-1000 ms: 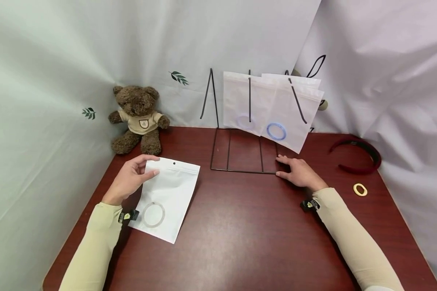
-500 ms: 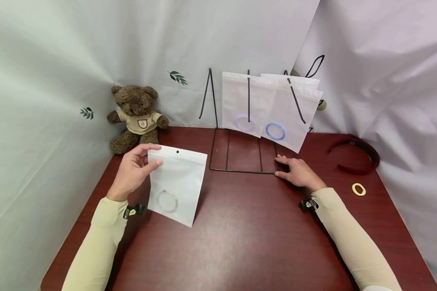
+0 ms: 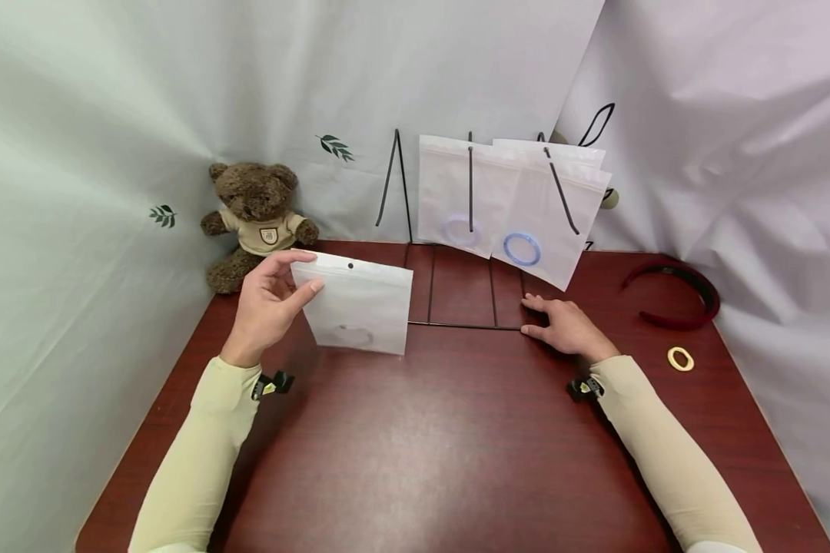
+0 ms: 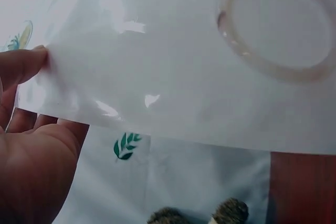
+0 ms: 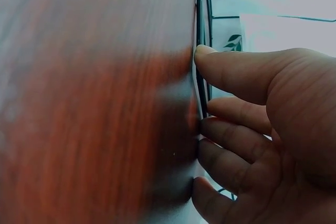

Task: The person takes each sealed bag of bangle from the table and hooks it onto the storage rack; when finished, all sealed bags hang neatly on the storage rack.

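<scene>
My left hand (image 3: 266, 311) pinches the upper left corner of a white zip bag (image 3: 360, 307) between thumb and fingers, holding it above the table. A small hole shows in the bag's top edge. Through its front a pale bangle (image 4: 278, 72) shows in the left wrist view. At the right front corner of a black wire rack (image 3: 463, 326), my right hand (image 3: 563, 326) rests its thumb and fingertips against the base wire. Two more bags hang in front on the rack's middle and right prongs: one with a pale lilac bangle (image 3: 460, 230), one with a blue bangle (image 3: 522, 249).
A brown teddy bear (image 3: 256, 203) sits at the back left. On the right lie a dark red headband (image 3: 708, 296) and a yellow oval ring (image 3: 681, 359). The rack's left prong (image 3: 387, 180) carries no bag. White cloth (image 3: 76, 230) surrounds the dark red table (image 3: 443, 453).
My left hand has lifted the bag and carried it up, forward and to the right, and its lower edge has swung away from me. My right hand has stayed at the rack's corner.
</scene>
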`<state>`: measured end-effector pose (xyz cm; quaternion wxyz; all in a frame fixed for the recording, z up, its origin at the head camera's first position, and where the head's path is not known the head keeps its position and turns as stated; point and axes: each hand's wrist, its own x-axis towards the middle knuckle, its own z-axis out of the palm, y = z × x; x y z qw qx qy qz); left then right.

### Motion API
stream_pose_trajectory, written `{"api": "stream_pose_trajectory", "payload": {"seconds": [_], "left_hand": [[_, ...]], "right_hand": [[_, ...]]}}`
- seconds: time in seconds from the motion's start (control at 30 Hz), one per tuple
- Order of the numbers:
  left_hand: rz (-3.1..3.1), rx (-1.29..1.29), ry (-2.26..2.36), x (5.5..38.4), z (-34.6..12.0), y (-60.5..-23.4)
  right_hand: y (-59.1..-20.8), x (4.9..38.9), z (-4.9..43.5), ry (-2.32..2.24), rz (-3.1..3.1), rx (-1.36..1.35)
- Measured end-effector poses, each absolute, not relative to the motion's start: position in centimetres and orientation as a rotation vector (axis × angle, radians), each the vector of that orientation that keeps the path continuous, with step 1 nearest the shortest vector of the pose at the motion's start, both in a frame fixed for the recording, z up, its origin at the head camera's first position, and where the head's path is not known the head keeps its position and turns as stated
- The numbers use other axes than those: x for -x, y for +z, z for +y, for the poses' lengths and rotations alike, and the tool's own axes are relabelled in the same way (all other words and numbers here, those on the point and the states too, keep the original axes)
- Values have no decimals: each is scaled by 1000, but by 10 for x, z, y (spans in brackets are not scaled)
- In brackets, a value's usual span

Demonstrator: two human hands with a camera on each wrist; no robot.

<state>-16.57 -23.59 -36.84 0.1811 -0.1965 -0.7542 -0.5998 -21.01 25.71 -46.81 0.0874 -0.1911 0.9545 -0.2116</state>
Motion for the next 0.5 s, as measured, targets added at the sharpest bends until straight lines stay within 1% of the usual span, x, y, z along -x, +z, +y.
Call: {"api": "stream_pose_trajectory", "payload": {"seconds": [0.3,0.5], "left_hand": [[-2006,648,-1751,189,-213,-352],[-1955,661,-1763,202,-203,-348]], "right_hand": [[-467,209,257,-638,2849,561],[-467,209,256,-633,2846,555]]}}
